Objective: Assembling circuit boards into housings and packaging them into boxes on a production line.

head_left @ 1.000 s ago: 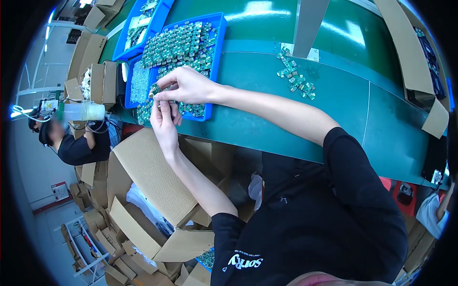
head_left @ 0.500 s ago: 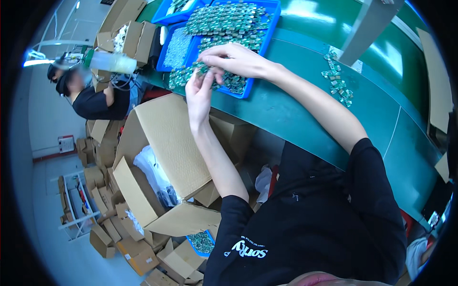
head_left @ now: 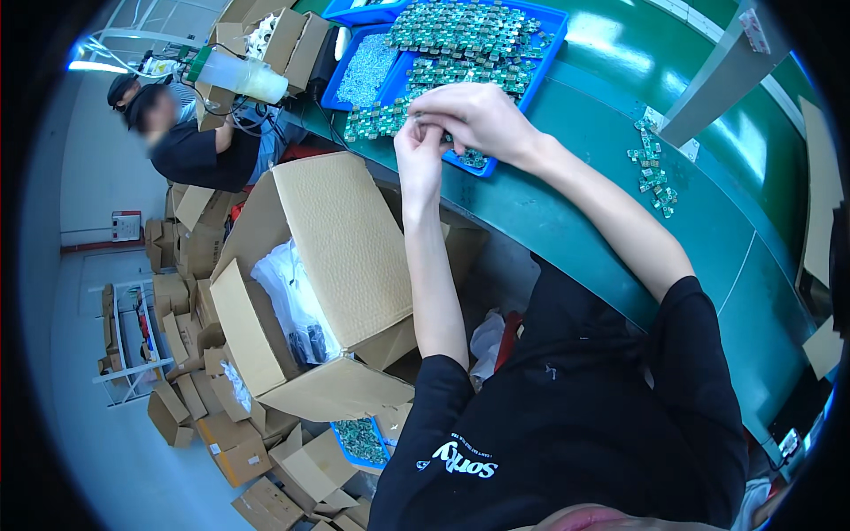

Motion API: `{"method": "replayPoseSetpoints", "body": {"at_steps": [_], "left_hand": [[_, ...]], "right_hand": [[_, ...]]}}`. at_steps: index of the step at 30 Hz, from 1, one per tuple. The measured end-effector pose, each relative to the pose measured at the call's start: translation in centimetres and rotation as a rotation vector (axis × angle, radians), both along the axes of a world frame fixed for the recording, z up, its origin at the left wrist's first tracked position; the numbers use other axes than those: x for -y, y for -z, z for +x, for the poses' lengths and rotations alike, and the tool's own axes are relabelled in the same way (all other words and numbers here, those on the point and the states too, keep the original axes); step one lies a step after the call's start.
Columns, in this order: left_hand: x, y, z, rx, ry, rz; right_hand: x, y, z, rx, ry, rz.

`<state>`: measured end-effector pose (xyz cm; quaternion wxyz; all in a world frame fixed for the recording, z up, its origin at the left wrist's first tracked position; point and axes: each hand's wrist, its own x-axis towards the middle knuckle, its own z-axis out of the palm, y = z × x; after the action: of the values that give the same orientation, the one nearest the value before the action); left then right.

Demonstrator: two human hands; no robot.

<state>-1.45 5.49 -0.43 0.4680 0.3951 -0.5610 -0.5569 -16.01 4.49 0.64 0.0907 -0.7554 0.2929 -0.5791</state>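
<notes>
My left hand (head_left: 420, 161) and my right hand (head_left: 482, 119) meet over the front of a blue divided tray (head_left: 553, 53). Both are closed, fingertips pinched together. A bit of small green circuit board (head_left: 446, 140) shows between them; my left fingers grip it, mostly hidden. What my right fingers pinch is covered by the hand. Sheets of joined green circuit boards (head_left: 469, 31) are stacked in the tray's large compartment. Another sheet of boards (head_left: 372, 122) juts past the tray's front edge, left of my hands. Small pale, clear-looking parts (head_left: 367, 71) fill the left compartment.
Loose circuit boards (head_left: 653, 173) lie on the green worktable (head_left: 602, 221), near a grey metal post (head_left: 722, 80). An open carton (head_left: 345, 248) with plastic bags stands left of my left arm. Below it is a blue tray of boards (head_left: 361, 442). Another person (head_left: 208, 150) sits at far left.
My hands have drawn closer together, my right fingers now over my left fingertips. The green board that showed in my left fingers is now mostly covered. The whole view has shifted slightly.
</notes>
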Motion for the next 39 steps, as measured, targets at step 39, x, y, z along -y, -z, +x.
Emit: {"method": "replayPoseSetpoints", "body": {"at_steps": [39], "left_hand": [[4.0, 2.1, 7.4, 1.072, -0.533, -0.554]], "right_hand": [[3.9, 0.0, -7.0, -0.102, 0.04, 0.524]]}}
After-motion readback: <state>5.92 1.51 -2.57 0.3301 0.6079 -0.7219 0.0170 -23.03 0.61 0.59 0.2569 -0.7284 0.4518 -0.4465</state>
